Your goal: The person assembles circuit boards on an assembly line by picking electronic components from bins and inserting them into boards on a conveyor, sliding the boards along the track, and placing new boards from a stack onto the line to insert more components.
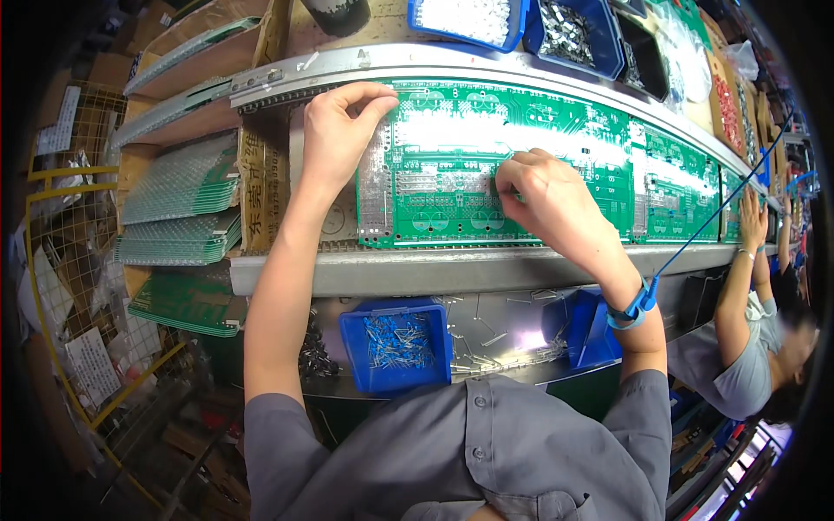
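Left of the green board [452, 195], stacked panels [178, 187] sit in a cardboard rack [266, 174], with a yellow-edged wire cage [78, 174] beyond them. My left hand [334, 130] reaches to the board's upper left corner, thumb and forefinger brought nearly together there; whether they grip a small part, I cannot tell. Below the board's left half, a blue bin [404, 379] of blue parts with wire leads rests on the metal bench [469, 308]. The board itself lies between two metal rails, the upper rail [382, 59] along its far edge and the lower rail [417, 271] along its near edge, in front of me. Above its middle, past the upper rail, stands a tray [519, 24] of white parts. My right hand [556, 195] is over the board's middle, fingers curled inward; what they may hold is hidden. A blue strap [632, 313] circles my right wrist, below the board's right end. Just right of the board, a second board [682, 182] lies between the same rails; farther right, a co-worker [734, 369] in gray reaches toward the line.
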